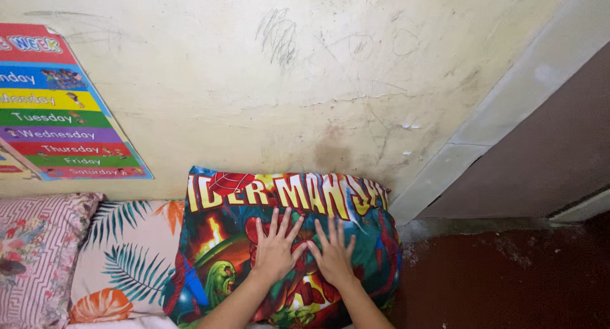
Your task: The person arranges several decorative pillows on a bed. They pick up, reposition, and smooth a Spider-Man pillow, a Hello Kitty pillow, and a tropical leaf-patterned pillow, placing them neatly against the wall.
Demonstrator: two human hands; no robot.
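A pillow (210, 240) in a bright comic-print cover of red, blue, green and yellow lies at the head of the bed, against the wall. Both my hands rest flat on its middle, side by side. My left hand (275, 248) has its fingers spread apart and its palm pressed on the cover. My right hand (332, 254) lies just to the right, fingers also spread, its thumb touching the left hand. Neither hand grips anything.
A pink floral pillow (32, 259) lies at the far left, on a sheet with a palm-leaf print (130, 253). A striped rainbow-coloured poster (63, 113) hangs on the scuffed cream wall (286, 81). Dark red floor (508, 284) lies to the right, below a door frame (495, 119).
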